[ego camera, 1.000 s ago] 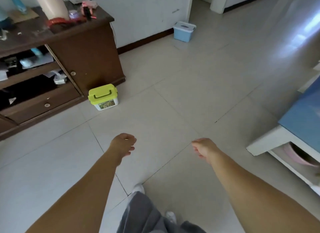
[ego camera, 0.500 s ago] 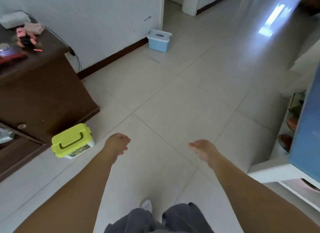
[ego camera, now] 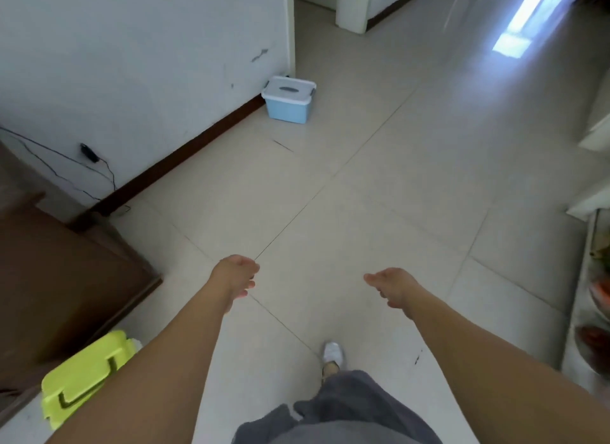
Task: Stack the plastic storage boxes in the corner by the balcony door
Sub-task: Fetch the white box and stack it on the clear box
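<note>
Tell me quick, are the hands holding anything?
Left hand: open, holding nothing.
Right hand: open, holding nothing.

One wide camera on my head looks forward and steeply down at the tiled floor (ego camera: 379,186). My forearms run up from the bottom edge to mid-frame, close to the lens. The wall (ego camera: 132,63) fills the upper left; the far floor stretches to the upper right.
</note>
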`<state>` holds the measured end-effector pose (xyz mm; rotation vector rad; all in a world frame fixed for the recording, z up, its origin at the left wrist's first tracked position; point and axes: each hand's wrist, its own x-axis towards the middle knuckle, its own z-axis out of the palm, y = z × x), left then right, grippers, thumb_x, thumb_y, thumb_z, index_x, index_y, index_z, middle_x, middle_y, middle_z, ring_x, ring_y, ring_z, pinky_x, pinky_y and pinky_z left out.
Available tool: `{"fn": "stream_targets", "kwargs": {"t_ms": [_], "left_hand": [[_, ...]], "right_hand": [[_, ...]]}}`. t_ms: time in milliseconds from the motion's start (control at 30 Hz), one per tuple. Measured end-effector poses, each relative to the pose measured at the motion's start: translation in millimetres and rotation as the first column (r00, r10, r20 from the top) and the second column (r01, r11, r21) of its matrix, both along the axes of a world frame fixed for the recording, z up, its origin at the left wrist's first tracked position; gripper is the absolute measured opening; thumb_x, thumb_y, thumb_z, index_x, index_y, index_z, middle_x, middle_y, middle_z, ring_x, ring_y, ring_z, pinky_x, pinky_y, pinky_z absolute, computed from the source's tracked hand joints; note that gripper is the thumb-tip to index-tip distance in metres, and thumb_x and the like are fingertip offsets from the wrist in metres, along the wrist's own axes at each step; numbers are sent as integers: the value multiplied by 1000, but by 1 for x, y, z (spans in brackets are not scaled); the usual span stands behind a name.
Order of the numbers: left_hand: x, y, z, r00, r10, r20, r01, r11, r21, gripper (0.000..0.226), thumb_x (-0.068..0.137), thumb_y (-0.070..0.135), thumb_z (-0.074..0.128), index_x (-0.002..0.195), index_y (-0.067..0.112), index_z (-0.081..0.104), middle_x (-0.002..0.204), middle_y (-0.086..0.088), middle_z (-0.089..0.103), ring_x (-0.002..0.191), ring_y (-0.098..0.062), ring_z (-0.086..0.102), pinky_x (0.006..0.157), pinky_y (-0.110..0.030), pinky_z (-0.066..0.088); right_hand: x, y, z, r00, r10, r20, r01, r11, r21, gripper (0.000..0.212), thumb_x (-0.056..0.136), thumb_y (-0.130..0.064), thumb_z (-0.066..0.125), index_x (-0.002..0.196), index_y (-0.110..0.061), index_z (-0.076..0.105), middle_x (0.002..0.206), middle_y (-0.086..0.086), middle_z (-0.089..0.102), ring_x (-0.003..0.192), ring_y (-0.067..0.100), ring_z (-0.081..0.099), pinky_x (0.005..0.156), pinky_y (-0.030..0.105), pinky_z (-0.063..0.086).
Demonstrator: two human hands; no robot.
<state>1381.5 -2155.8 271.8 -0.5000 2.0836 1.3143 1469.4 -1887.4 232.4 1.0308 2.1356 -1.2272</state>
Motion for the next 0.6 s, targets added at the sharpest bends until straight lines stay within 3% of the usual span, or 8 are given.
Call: {"fn": "stream_targets", "kwargs": {"t_ms": [200,400,600], "left_hand": [[-132,72,9,1000,8,-26,-7,998,56,14,90,15,53,103,10,56,78,-1,54,67,-15,53,59,-25,42],[-253,122,-3,1000,-19,0,19,999,41,9,92,13,52,100,10,53,75,-3,51,61,-14,48,56,-24,37],[-419,185,6,995,-98,2,97,993,60,11,92,13,51,102,9,54,82,-4,52,75,-19,51,58,-23,38]], "right_hand": [[-154,63,21,997,27,-76,-25,999,32,47,89,-37,56,119,-1,61,94,6,50,89,21,45,83,33,41],[-268,105,18,996,-5,-85,6,1000,5,46,87,-39,60,114,-1,63,87,6,56,92,25,54,94,42,47],[-403,167,21,996,-85,-37,86,996,34,42,88,-38,59,115,-5,63,91,8,57,88,25,54,87,39,48]]}}
